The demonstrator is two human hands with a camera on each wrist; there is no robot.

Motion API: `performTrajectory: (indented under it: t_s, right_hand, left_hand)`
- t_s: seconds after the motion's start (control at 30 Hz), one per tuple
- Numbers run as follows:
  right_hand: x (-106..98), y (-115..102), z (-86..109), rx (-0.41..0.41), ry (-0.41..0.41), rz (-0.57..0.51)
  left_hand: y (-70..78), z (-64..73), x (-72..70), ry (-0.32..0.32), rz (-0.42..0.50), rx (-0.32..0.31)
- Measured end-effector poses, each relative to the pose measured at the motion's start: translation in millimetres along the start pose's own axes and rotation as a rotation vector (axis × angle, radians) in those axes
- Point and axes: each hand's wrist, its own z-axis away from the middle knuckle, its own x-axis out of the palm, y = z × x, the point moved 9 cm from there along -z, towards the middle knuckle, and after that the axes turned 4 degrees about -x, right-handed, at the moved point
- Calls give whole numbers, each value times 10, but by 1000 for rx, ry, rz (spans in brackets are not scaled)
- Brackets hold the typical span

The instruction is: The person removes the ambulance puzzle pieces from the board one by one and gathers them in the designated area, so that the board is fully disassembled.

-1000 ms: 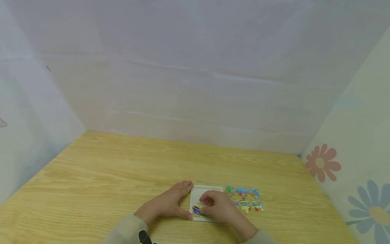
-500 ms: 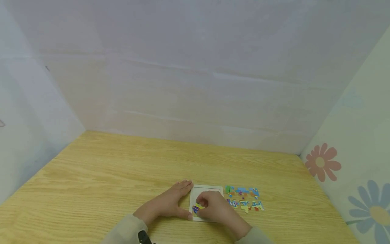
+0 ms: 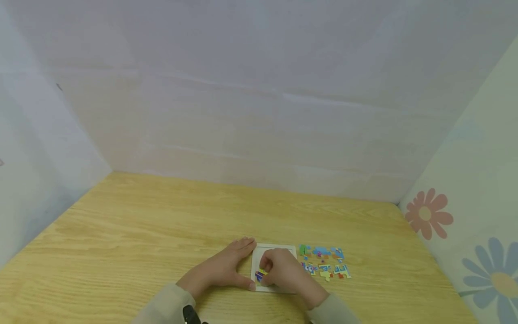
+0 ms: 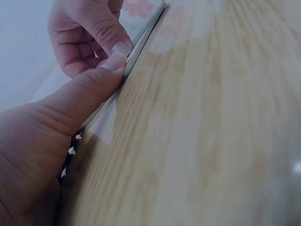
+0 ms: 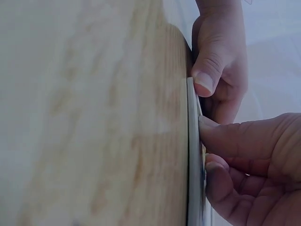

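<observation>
A small white puzzle tray [image 3: 279, 246] lies on the wooden table. Inside its near left corner are purple, blue and yellow puzzle pieces [image 3: 259, 275], partly covered by the right hand. My left hand [image 3: 226, 269] lies along the tray's left side, fingers extended to the far corner and thumb on the near corner. With curled fingers my right hand [image 3: 285, 270] reaches over the tray, thumb and forefinger pinching a puzzle piece that they mostly hide. In the right wrist view those fingertips [image 5: 209, 129] are right at the surface of the thin tray edge [image 5: 192, 146].
Several loose puzzle pieces [image 3: 321, 252] in blue, green, orange and yellow lie in two rows right of the tray. A white wall [image 3: 259, 135] closes off the table's far side. Flower decals [image 3: 425, 213] mark the right wall. A black band [image 3: 190, 314] is on the left wrist.
The right hand has shifted slightly left within the tray, closer over the corner pieces, uncovering a loose piece beside the tray. The left hand has stayed put.
</observation>
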Motion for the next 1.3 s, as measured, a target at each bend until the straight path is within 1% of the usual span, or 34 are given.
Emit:
performTrajectory:
  t_s: [0.27,0.63,0.77,0.93,1.03,1.3]
  right_hand:
    - [-7,-16,-11,27,-13,25]
    - [24,31,-31,36,-46,-3]
    - [22,61,-35,34,-49,-55]
    - [3,130,-29,57,-57,-210]
    - [-5,158,-19,69,-59,-281]
    - [-1,202,5,72,-24,-328]
  left_hand:
    - [5,-4,-7,2,4,-3]
    - [-17,-6,13,0,-8,-14]
    - [-9,-6,5,1,-2,-11]
    - [4,-13,-1,-3,6,-7]
    - [13,-16,-6,-3,0,-5]
    - [13,-6,-3,-11,11,-13]
